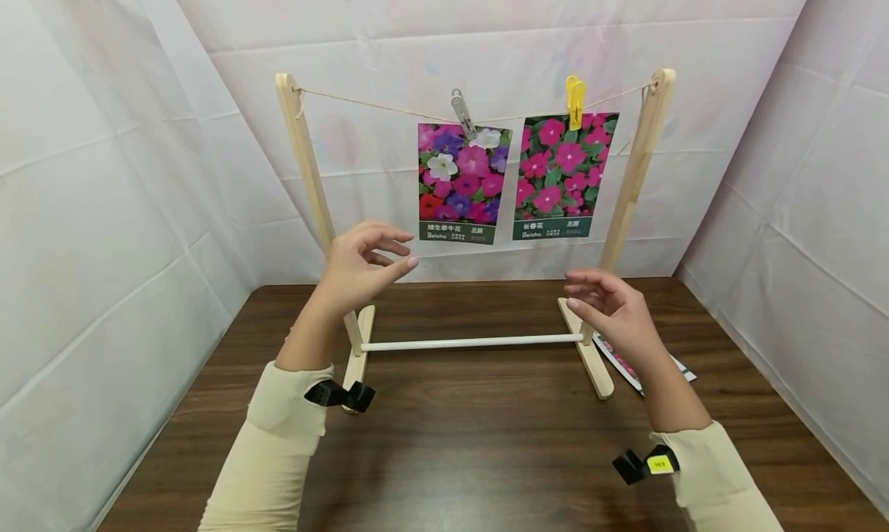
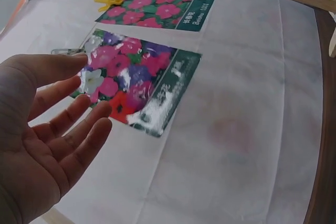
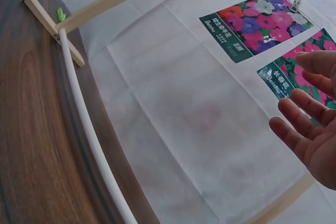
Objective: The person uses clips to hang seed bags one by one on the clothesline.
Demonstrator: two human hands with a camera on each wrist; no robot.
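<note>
Head view: my left hand and right hand hover spread, holding nothing. Beyond them, two seed packets hang pegged on the string.

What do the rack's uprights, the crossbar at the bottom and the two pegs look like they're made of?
Uprights: pale unfinished wood, faint grain showing. Crossbar: smooth white rod, probably plastic or painted dowel; cannot tell which. Left peg: grey and shiny, likely metal. Right peg: bright yellow, uniform colour, likely plastic.
</note>
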